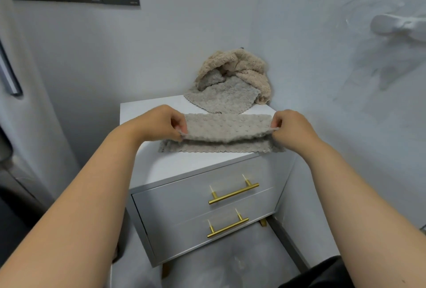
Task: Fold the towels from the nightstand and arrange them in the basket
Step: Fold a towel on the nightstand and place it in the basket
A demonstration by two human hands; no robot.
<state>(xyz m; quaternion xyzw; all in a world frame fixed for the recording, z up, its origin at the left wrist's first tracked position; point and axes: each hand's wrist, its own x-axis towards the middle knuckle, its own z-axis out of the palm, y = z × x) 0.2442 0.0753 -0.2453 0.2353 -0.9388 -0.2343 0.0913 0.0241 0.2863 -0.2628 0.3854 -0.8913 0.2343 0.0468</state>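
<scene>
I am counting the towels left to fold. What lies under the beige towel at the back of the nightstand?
A grey towel lies under the beige towel, its front part spread on the nightstand. Its back part is covered, so further towels there cannot be ruled out.

The white top surface (pixel 147 114) of a grey two-drawer nightstand (pixel 179 214) sits in a corner, closed off by pale walls (pixel 161 45) behind and to the right. A loose heap of beige and grey towels (pixel 232 80) fills the back right corner. A folded grey textured towel (pixel 226 133) spans the middle, with the left hand (pixel 161 124) and right hand (pixel 292 126) pinching its ends. Bare surface lies open at the back left and along the front edge. Only a narrow strip separates heap and towel. Two brass bar handles (pixel 234 193) jut from the drawer fronts.
</scene>
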